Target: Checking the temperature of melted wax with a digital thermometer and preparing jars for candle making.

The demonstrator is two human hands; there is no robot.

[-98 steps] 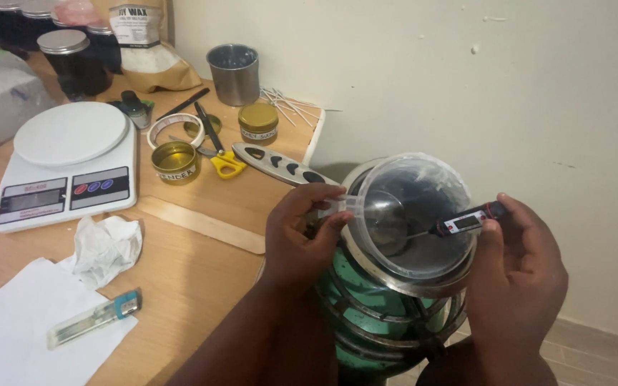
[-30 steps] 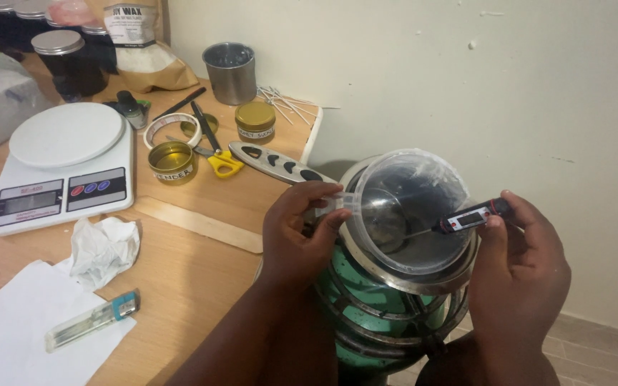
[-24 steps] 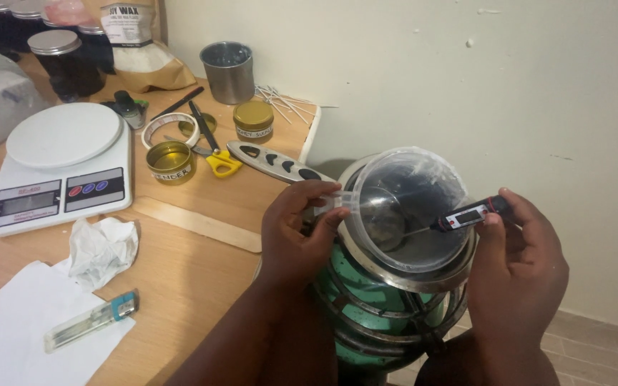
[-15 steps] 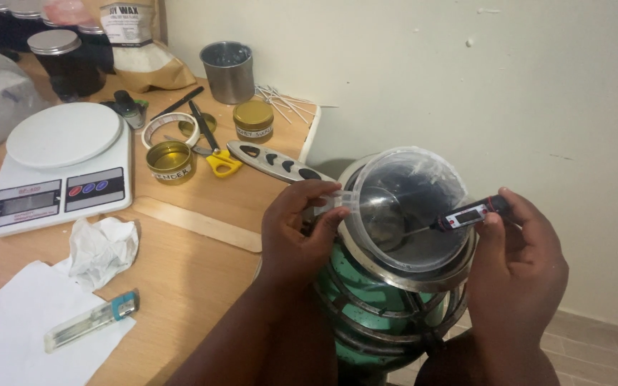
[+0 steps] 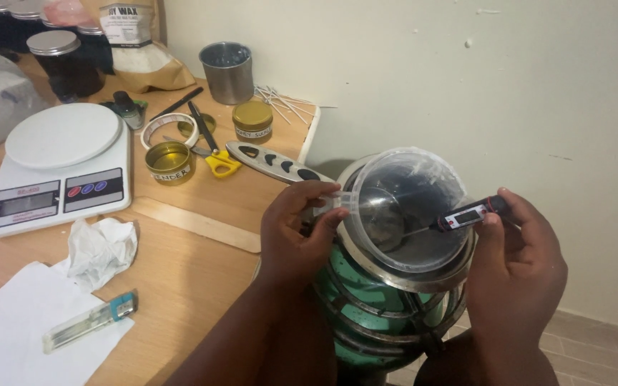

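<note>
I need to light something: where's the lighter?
In the head view, the lighter lies at lower left on the white paper, just below the crumpled tissue.

Open wood between scale (image 5: 59,168) and burner (image 5: 388,314), with only tissue (image 5: 101,246) and lighter (image 5: 91,323) near. Crowded farther back: tins (image 5: 169,161), scissors (image 5: 212,146), cup (image 5: 228,73). Wall (image 5: 509,93) close behind jug (image 5: 409,207).

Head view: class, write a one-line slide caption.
Left hand grips a clear jug's handle while right hand dips a probe thermometer inside.
</note>
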